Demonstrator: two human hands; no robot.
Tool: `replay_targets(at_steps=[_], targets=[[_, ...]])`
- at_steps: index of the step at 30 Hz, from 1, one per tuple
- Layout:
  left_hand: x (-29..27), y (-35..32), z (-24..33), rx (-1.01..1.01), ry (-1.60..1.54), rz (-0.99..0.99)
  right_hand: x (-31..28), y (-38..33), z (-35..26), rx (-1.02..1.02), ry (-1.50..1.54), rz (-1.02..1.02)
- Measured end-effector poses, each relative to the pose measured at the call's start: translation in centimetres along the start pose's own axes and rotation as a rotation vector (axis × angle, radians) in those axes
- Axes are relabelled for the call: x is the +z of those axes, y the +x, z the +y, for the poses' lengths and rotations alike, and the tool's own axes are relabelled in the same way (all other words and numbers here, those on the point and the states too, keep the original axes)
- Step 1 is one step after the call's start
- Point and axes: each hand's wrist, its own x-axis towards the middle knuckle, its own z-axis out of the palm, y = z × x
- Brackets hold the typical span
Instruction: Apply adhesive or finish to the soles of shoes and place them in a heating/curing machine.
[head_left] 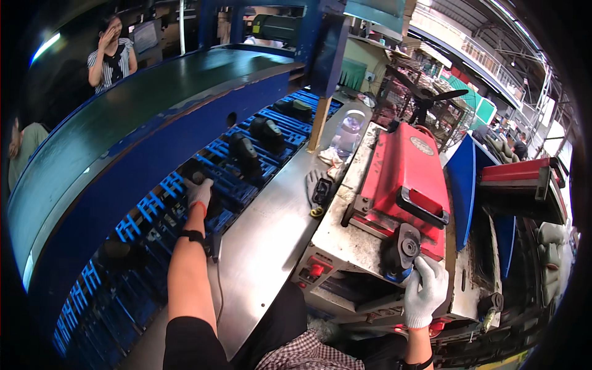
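Observation:
My left hand (198, 193), in a light glove, reaches over a rack of blue bars. Its fingers close around the end of a dark, shoe-like piece (195, 169), partly hidden by the hand. Farther along the rack lie similar dark shoes with grey tops, among them one shoe (244, 151) and another shoe (267, 132). On the right, my white-gloved right hand (425, 291) has its fingers apart, its fingertips next to a black rounded piece with a ring-shaped centre (407, 245). That piece stands at the front of a red machine cover (412, 179).
A bare metal ledge (265, 240) runs between rack and machine. On it are a small black tray (321, 191) and a clear plastic bottle (350, 132). A blue frame beam (166, 129) overhangs the rack. Behind it stands a person (112, 58); a fan (425, 98) is beyond the machine.

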Motion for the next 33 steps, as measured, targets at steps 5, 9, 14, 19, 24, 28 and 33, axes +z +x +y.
replay_targets(at_steps=[5,9,14,19,24,28,33], targets=[[-3.8,-1.3,0.3,0.154,0.112,-0.168,-0.1,0.3,-0.2,0.042,0.009,0.008],[-12.7,-7.7,2.0,0.399,0.422,0.125,-0.9,0.8,-0.1,0.043,0.045,0.011],[-23.4,-9.9,-1.7,0.022,0.896,0.679,-1.0,0.4,0.3,0.097,0.123,0.055],[-26.3,-6.4,-9.0,-0.37,-0.068,0.744,-1.2,-0.1,0.6,0.085,0.135,0.072],[-25.6,-5.1,-6.5,-0.539,-0.149,0.637,-1.4,-0.4,0.9,0.089,0.115,0.058],[-27.2,-6.5,-6.8,-0.506,-0.215,0.539,-1.1,-0.6,0.9,0.112,0.151,0.065],[-34.0,-7.0,-11.9,-0.366,-0.585,0.018,-1.0,-0.2,0.6,0.126,0.133,0.068]])
